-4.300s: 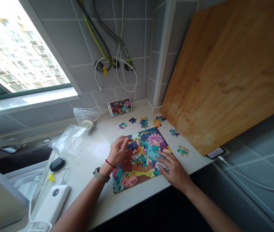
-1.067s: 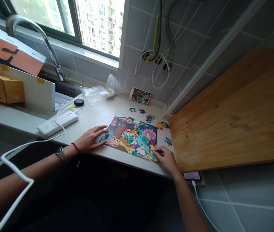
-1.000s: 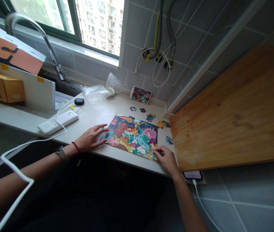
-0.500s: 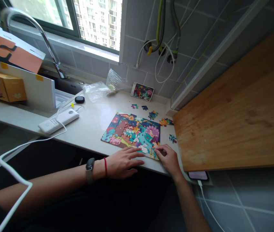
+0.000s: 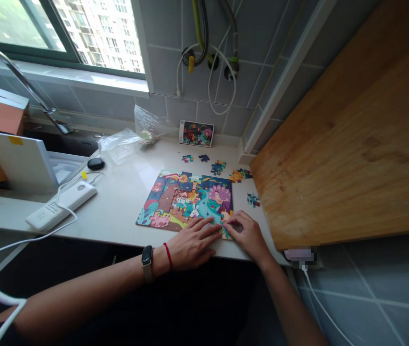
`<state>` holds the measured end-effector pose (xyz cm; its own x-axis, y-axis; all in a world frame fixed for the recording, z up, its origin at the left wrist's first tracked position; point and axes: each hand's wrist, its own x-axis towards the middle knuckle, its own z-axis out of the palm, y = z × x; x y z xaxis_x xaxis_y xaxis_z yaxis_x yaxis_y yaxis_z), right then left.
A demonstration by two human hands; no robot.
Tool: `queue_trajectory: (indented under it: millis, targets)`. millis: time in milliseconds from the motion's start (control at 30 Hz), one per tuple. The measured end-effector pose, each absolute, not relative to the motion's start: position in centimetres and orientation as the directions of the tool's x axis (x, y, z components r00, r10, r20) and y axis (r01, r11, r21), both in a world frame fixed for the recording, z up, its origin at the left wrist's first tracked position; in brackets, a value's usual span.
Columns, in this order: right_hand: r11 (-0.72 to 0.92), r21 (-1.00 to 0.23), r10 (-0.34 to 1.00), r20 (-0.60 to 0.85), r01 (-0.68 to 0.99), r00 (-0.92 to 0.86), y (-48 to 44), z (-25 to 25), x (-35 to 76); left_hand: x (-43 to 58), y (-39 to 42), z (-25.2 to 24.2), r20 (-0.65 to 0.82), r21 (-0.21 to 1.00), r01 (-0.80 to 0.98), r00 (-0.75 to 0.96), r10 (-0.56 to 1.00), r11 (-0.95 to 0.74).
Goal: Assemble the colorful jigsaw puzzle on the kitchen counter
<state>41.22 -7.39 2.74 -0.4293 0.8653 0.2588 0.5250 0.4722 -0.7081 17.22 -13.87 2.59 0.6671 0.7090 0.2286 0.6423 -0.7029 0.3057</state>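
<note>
A colourful jigsaw puzzle [image 5: 186, 199], mostly joined, lies on the white countertop, with a gap in its upper edge. My left hand [image 5: 193, 244] rests palm down over its lower edge, fingers stretched out toward the lower right corner. At that corner my right hand [image 5: 246, 236] pinches a puzzle piece between thumb and index finger; the piece is mostly hidden by the fingertips. Loose puzzle pieces [image 5: 218, 167] lie beyond the puzzle, and another loose piece [image 5: 253, 200] is to its right. A picture card [image 5: 197, 133] of the same style leans against the wall.
A clear plastic bag [image 5: 121, 144], a black earbud case [image 5: 95, 164] and a white power bank [image 5: 62, 205] with a cable are on the left. Boxes stand by the sink and faucet [image 5: 27, 84]. A wooden board [image 5: 348, 144] borders the right side, above a phone [image 5: 300, 254].
My view has shifted, so the scene sits further left. My left hand has slid right along the puzzle's lower edge, closer to my right hand, which stays at the corner.
</note>
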Motion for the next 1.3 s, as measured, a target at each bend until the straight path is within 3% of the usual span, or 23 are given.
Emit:
queue_trajectory:
  millis: [267, 633, 833, 1000, 1300]
  targets:
    - [0.486, -0.698, 0.858, 0.265, 0.526, -0.44, -7.5, 2.9, 41.1, 17.5, -14.3, 2.4, 0.204, 0.262, 0.743, 0.581, 0.788, -0.616]
    - [0.43, -0.793, 0.807, 0.125, 0.431, -0.577, -6.8, 4.3, 43.7, 17.5, -14.3, 2.4, 0.188, 0.244, 0.745, 0.592, 0.784, -0.621]
    - [0.434, -0.801, 0.829, 0.176, 0.412, -0.532, -6.7, 3.8, 43.4, 17.5, -14.2, 2.5, 0.164, 0.262, 0.747, 0.589, 0.791, -0.611]
    - [0.404, -0.809, 0.889, 0.236, 0.428, -0.393, -6.9, 3.2, 42.7, 17.4, -14.3, 2.8, 0.175, 0.299, 0.734, 0.586, 0.791, -0.61]
    - [0.413, -0.786, 0.901, 0.281, 0.46, -0.329, -6.8, 3.0, 42.8, 19.5, -7.2, 6.4, 0.314, 0.399, 0.661, 0.553, 0.772, -0.636]
